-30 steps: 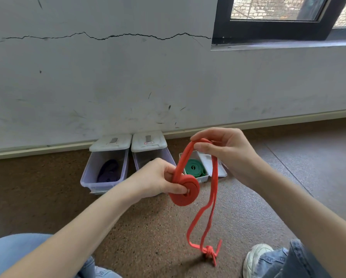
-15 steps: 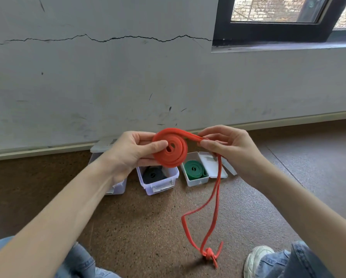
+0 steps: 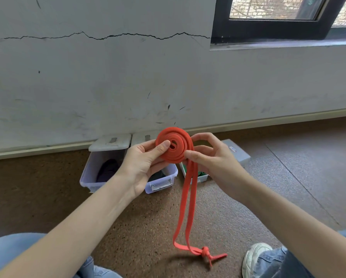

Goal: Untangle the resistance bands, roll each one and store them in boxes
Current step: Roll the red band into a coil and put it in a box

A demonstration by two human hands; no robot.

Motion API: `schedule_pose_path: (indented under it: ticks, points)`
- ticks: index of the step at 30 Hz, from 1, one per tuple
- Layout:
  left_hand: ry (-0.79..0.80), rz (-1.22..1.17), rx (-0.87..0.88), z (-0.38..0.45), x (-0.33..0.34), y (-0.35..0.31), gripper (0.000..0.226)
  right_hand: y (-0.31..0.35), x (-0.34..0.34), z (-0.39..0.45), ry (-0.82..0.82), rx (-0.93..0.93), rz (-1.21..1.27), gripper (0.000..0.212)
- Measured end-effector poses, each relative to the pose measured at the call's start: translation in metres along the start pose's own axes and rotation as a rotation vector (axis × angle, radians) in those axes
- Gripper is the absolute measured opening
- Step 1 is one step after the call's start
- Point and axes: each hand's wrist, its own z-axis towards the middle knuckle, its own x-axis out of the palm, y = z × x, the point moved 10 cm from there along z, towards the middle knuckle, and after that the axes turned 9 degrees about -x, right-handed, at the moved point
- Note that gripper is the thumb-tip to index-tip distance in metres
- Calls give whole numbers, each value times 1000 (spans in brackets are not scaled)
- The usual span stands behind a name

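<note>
The coil of the red band (image 3: 173, 148), pinched flat by the left hand (image 3: 143, 164), has grown since 0.5 s ago as the right hand (image 3: 212, 159) pinches and feeds the 2 hanging strands, leaving the knot (image 3: 205, 253) still to undo.

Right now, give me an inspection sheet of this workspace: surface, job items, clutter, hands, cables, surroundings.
Surface: brown speckled floor, where the boxes stand.
Job's things: red resistance band partly rolled into a coil, held up; its tail hangs down to a knot near the floor. Left clear box holds a purple band; middle clear box holds something dark; small box holds a green band, mostly hidden.
Clutter: nothing seen.
Grippers: left hand pinches the coil, thumb on its face; right hand pinches the band at the coil's edge.
Cables: nothing seen.
Surroundings: cracked white wall, black-framed window, white shoe.
</note>
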Motion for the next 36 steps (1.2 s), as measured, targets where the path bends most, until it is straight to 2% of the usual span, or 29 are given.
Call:
schedule_pose_path:
  ticks: [5, 9, 12, 16, 21, 24, 28, 31, 34, 36]
  points:
    - [-25, 89, -5, -2, 3, 14, 20, 2, -12, -2, -72, -27, -81, 26]
    - [67, 157, -77, -4, 8, 15, 41, 3, -13, -1, -33, -19, -97, 28]
    - [164, 212, -147, -9, 11, 16, 43, 3, -4, 0, 63, 13, -122, 26]
    - [99, 381, -45, -8, 6, 9, 40, -10, 0, -4, 92, 102, -194, 18]
    - [97, 406, -7, -5, 7, 14, 40, -17, 1, -11, 132, 172, -56, 20]
    - [117, 457, -48, -5, 8, 17, 42, -16, -4, -8, 136, 157, -173, 14]
    - [137, 689, -89, -6, 5, 16, 35, -14, 5, -8, 262, 129, -392, 8]
    - [105, 713, -39, -6, 5, 11, 28, -12, 8, -10, 253, 116, -331, 16]
    - [78, 530, -15, -2, 3, -1, 39, -4, 0, -7, 137, 101, -86, 37]
    - [87, 440, -10, -2, 2, -6, 36, 4, -4, -4, 77, 64, -14, 37]
